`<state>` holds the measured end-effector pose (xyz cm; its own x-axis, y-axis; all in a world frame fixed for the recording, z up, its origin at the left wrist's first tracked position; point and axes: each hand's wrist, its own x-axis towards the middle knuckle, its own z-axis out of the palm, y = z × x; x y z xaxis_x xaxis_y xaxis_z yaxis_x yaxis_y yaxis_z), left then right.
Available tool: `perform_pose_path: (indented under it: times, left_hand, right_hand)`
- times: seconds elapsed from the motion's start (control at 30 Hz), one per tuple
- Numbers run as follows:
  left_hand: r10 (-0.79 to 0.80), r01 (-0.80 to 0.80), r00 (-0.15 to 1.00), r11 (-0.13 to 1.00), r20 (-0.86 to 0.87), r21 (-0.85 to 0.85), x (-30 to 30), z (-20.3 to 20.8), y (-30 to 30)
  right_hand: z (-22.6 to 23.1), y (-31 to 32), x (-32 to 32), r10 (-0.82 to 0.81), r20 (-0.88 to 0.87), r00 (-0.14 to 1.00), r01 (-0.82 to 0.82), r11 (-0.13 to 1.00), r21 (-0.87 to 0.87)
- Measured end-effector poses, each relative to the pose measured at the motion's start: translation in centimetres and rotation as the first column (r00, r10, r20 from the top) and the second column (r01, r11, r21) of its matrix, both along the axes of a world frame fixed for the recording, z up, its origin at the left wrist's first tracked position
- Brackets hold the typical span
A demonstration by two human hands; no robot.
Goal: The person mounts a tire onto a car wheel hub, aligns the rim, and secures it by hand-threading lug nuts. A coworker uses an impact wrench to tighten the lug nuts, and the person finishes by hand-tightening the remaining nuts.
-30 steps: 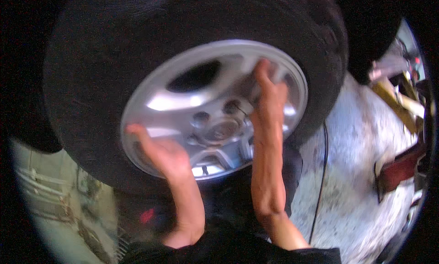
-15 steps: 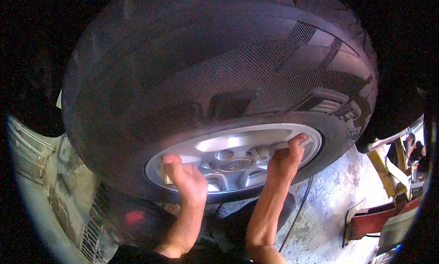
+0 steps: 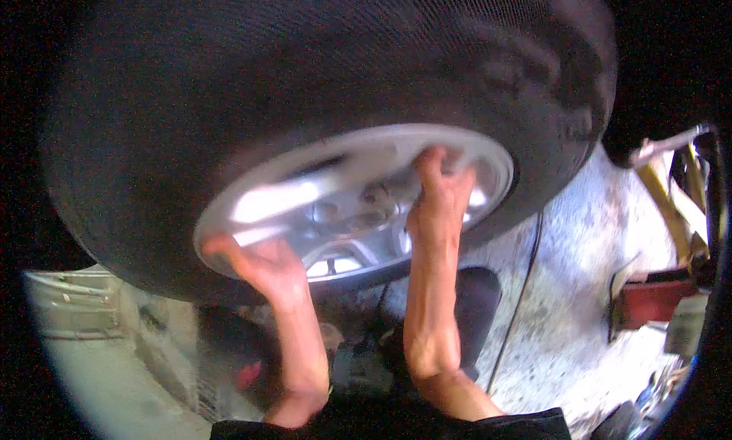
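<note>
Silver wheel (image 3: 362, 219), tilted at mid-view, is held by the left hand (image 3: 265, 266) at its lower-left edge and the right hand (image 3: 444, 187) near its right side (both grips partly hidden); a black tire (image 3: 175, 112) rings it; beyond, a dark cable (image 3: 526, 281) crosses the stained floor (image 3: 568, 234).

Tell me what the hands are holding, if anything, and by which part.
An alloy wheel, held by its silver spoked face: left hand at the lower left, right hand on the right. Blur obscures the exact finger placement.

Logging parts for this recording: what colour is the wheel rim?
Silver; the wheel rim shows in the head view.
</note>
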<state>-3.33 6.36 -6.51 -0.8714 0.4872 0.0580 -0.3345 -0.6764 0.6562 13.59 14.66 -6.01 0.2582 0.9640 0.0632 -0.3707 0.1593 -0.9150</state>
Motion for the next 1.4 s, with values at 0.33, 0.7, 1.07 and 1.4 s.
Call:
perform_pose_path:
  times: [0.33, 0.7, 1.07, 1.4]
  left_hand:
    - [-0.036, 0.018, 0.923, 0.999, -0.382, -0.051, -0.1, 0.1, 0.2]
    - [-0.142, 0.13, 0.871, 0.99, -0.471, -0.058, -1.2, -0.5, -0.2]
    - [-0.198, 0.18, 0.864, 0.98, -0.463, -0.085, -1.9, -0.9, 0.1]
    - [-0.232, 0.228, 0.819, 0.971, -0.525, -0.072, -2.6, -1.2, -0.1]
  right_hand:
    - [2.1, -1.6, 2.4, 0.153, -0.12, 0.981, -0.119, 0.961, 0.249]
    - [0.1, -2.0, 1.9, 0.065, -0.154, 0.986, -0.003, 0.927, 0.375]
    - [0.3, 0.7, -1.0, -0.104, -0.126, 0.987, 0.121, 0.983, 0.138]
    - [-0.5, 1.2, -0.5, 0.089, -0.107, 0.99, -0.07, 0.984, 0.164]
